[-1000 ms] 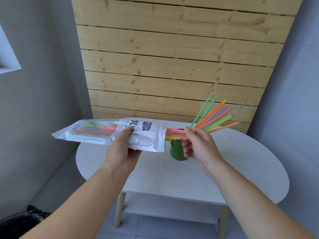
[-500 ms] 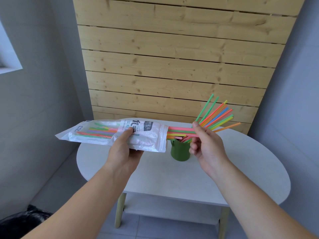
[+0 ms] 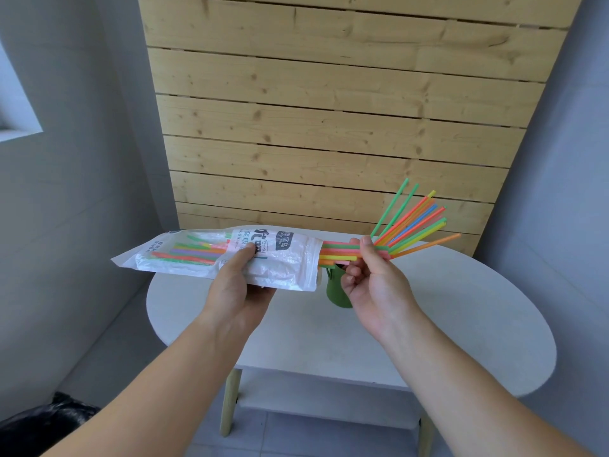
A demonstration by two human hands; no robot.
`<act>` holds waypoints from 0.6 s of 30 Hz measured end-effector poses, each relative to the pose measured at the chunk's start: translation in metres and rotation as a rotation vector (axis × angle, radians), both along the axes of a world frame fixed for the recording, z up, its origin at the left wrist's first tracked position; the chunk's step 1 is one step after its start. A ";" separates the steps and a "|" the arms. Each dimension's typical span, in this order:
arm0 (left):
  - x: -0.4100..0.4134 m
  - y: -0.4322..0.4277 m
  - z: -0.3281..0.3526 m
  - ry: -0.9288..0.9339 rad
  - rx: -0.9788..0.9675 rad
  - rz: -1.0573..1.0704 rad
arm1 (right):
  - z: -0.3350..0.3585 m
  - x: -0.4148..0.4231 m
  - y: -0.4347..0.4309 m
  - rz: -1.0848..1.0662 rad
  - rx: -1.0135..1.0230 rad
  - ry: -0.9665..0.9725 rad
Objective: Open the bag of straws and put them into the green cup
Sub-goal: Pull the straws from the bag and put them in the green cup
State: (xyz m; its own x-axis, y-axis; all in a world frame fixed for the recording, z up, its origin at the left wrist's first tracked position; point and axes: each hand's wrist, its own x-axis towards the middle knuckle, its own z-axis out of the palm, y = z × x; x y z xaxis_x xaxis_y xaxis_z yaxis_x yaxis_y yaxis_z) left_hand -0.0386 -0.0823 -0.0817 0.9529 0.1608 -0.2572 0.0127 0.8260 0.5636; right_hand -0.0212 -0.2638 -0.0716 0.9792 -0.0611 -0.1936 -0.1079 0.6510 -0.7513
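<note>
My left hand (image 3: 242,285) grips a clear and white plastic straw bag (image 3: 204,255), held level above the table with its open mouth to the right. Several coloured straws (image 3: 336,253) stick out of that mouth. My right hand (image 3: 372,278) pinches the ends of those straws between thumb and fingers. The green cup (image 3: 334,290) stands on the white table behind and below my right hand, mostly hidden by it. A fan of several coloured straws (image 3: 412,222) rises from the cup to the upper right.
The round white table (image 3: 445,308) has a lower shelf (image 3: 316,390) and pale wooden legs. A wooden slat panel (image 3: 329,127) stands behind it, with grey walls at both sides. A black bin bag (image 3: 43,420) lies on the floor at the lower left.
My right hand has moved left, back towards the bag mouth, and now pinches the straws sticking out of it. The bag and my left hand have stayed nearly still.
</note>
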 end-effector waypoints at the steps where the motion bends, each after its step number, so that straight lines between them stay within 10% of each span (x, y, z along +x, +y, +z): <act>1: 0.000 -0.001 0.000 0.002 -0.003 0.001 | 0.000 0.000 0.000 -0.027 -0.031 -0.010; 18: 0.000 -0.006 0.000 0.027 -0.034 0.024 | 0.018 0.001 -0.002 -0.154 -0.007 -0.088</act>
State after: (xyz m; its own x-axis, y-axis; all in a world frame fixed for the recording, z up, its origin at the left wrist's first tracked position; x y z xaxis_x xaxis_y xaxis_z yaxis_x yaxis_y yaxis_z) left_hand -0.0390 -0.0888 -0.0815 0.9414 0.1745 -0.2886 0.0075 0.8448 0.5351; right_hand -0.0202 -0.2661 -0.0536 0.9713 -0.2125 -0.1066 0.0589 0.6496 -0.7580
